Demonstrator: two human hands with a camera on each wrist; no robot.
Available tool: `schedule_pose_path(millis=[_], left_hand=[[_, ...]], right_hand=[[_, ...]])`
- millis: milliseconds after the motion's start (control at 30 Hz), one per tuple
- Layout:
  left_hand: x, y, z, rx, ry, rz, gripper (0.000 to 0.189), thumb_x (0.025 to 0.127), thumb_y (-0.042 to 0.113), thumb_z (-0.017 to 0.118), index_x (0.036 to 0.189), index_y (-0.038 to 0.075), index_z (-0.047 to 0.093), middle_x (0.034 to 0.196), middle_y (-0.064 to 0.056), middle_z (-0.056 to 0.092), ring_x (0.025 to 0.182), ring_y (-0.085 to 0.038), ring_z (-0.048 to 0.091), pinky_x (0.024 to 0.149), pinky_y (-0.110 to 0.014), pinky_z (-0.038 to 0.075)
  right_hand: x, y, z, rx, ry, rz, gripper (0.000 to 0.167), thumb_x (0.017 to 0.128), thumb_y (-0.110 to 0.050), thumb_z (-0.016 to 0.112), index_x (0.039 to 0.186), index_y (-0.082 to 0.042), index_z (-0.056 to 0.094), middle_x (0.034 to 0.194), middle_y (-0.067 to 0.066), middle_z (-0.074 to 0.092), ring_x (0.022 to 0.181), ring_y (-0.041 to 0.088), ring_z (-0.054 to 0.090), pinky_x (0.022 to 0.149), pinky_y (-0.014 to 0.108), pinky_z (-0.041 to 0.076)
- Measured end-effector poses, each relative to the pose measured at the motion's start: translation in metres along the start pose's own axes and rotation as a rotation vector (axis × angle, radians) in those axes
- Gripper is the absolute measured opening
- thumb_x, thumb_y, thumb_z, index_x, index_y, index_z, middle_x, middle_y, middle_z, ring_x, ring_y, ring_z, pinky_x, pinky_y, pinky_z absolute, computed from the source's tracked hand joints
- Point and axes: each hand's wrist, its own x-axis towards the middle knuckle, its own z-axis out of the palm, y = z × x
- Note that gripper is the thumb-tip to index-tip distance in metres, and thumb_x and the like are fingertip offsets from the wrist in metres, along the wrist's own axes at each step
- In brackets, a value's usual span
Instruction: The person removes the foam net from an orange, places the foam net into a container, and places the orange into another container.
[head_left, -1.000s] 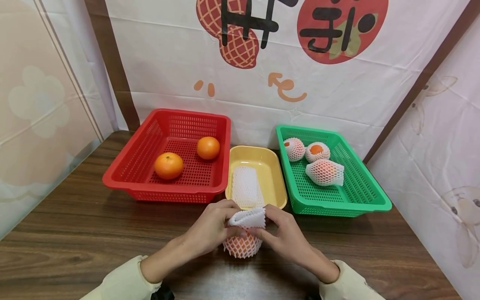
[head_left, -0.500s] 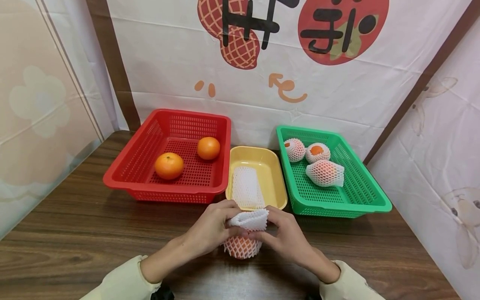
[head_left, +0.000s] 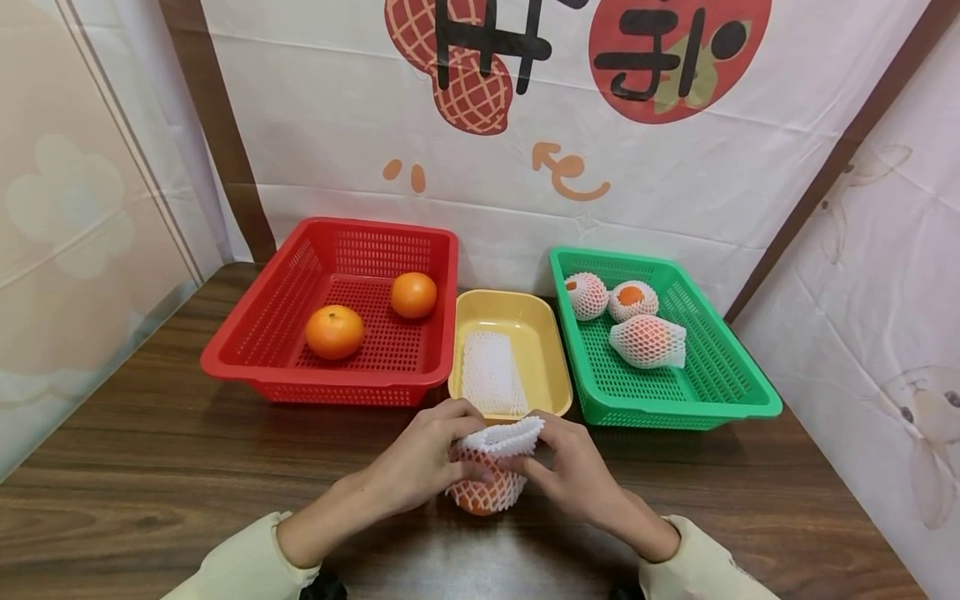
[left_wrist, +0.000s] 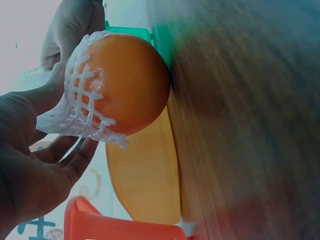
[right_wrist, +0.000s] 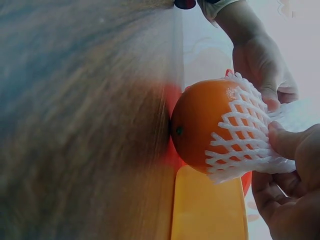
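A white foam fruit net [head_left: 501, 442] is pinched by thumb and fingers of the left hand [head_left: 435, 454] and right hand [head_left: 566, 462], about equally near on opposite sides, its length roughly upright around an orange [left_wrist: 130, 85] seated below the fingertips on the wood-grain table [head_left: 187, 483].

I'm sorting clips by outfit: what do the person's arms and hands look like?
The left sleeve and right sleeve are pale cream, stopping short of the left hand and right hand, which show no gloves or rings. A black item by each sleeve is too cropped to identify.
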Motion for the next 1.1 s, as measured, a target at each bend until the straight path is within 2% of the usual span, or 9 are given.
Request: schedule_pose_path(millis=[233,433,567,700,867,1000,1100], left_hand=[[0.0002,-0.001,0.0006,-0.041,0.046,0.012,0.024,0.069,0.018,0.085,0.085,0.014,0.068,0.087,0.01,0.058,0.082,-0.007,0.051,0.065,-0.021,0.046],[0.0005,-0.0027,0.001,-0.058,0.084,0.022,0.024,0.069,0.009,0.085,0.088,0.011,0.071,0.088,0.006,0.063,0.084,-0.008,0.055,0.067,-0.022,0.049],[0.0005,-0.0038,0.0013,-0.064,0.109,0.036,0.024,0.068,0.003,0.084,0.088,0.009,0.072,0.087,0.005,0.065,0.083,-0.008,0.057,0.068,-0.023,0.05],[0.0006,-0.0042,0.0022,-0.071,0.118,0.052,0.023,0.068,0.001,0.084,0.085,0.01,0.07,0.085,0.005,0.064,0.08,-0.007,0.056,0.065,-0.021,0.049],[0.0004,-0.0043,0.0018,-0.056,0.089,0.058,0.023,0.07,0.008,0.084,0.085,0.013,0.067,0.087,0.007,0.06,0.081,-0.007,0.052,0.065,-0.022,0.047],[0.0004,-0.0042,-0.0022,-0.04,0.013,0.059,0.029,0.07,0.024,0.084,0.092,0.014,0.068,0.094,0.007,0.059,0.087,-0.008,0.053,0.071,-0.023,0.048],[0.0012,-0.0032,-0.0052,-0.033,-0.042,0.045,0.035,0.068,0.028,0.085,0.096,0.013,0.069,0.097,0.007,0.059,0.09,-0.008,0.054,0.075,-0.024,0.049]], right_hand=[[-0.0002,-0.0003,0.0005,0.039,-0.028,-0.005,0.028,0.084,-0.013,0.075,0.109,-0.015,0.064,0.101,-0.005,0.064,0.09,0.012,0.06,0.075,0.029,0.052],[0.0005,0.0005,0.0004,0.056,-0.044,-0.013,0.036,0.083,-0.019,0.076,0.116,-0.018,0.061,0.108,-0.005,0.061,0.096,0.013,0.059,0.079,0.031,0.05],[0.0013,0.0007,0.0012,0.061,-0.06,0.013,0.037,0.081,-0.023,0.078,0.115,-0.022,0.062,0.109,-0.009,0.06,0.097,0.011,0.058,0.08,0.03,0.049],[0.0009,0.0001,0.0016,0.064,-0.055,0.022,0.033,0.082,-0.023,0.077,0.112,-0.02,0.065,0.108,-0.008,0.063,0.096,0.012,0.06,0.079,0.031,0.05],[-0.0001,-0.0011,0.0009,0.052,-0.037,0.009,0.031,0.082,-0.019,0.077,0.111,-0.016,0.066,0.107,-0.004,0.065,0.095,0.014,0.061,0.077,0.031,0.051],[-0.0008,0.0,0.0008,0.028,-0.024,0.0,0.028,0.082,-0.015,0.077,0.108,-0.013,0.067,0.103,-0.002,0.067,0.092,0.013,0.061,0.075,0.03,0.052],[-0.0003,0.0007,0.0005,0.016,-0.022,0.004,0.027,0.082,-0.015,0.077,0.107,-0.013,0.067,0.102,-0.003,0.067,0.092,0.012,0.062,0.076,0.029,0.052]])
